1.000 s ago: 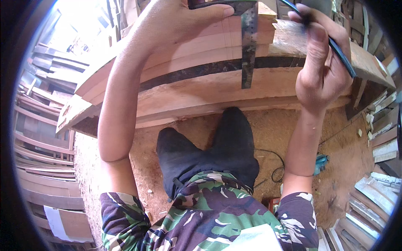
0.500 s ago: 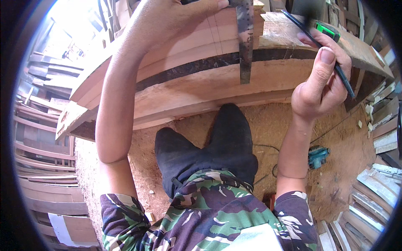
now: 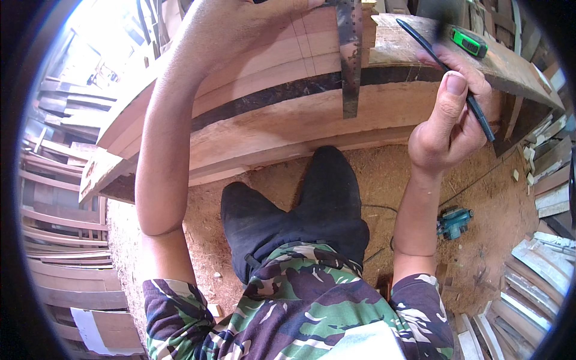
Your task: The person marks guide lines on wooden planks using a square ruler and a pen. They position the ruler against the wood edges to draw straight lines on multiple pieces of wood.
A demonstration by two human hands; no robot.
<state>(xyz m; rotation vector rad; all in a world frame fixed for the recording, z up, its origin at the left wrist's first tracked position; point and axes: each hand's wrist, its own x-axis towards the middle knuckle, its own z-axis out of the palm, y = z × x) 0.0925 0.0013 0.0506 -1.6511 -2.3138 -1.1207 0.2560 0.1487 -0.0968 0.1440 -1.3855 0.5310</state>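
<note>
My left hand (image 3: 240,27) presses down on a metal square ruler (image 3: 349,60) that lies across stacked curved wooden planks (image 3: 270,120); the ruler's blade hangs down over the planks' front edge. My right hand (image 3: 447,117) is closed around a dark pen (image 3: 447,69), held just right of the ruler above the plank's right end. A dark strip (image 3: 282,93) runs along the planks' side.
A green and black tape measure (image 3: 468,41) lies on the plank at the upper right. A teal power tool (image 3: 453,221) with its cord sits on the sawdust floor. Wood offcuts are piled at the left (image 3: 60,240) and right (image 3: 540,264).
My right hand with the pen has drawn back from the ruler, down and to the right. The view has shifted, and the tape measure has come into sight. My left hand stays on the ruler.
</note>
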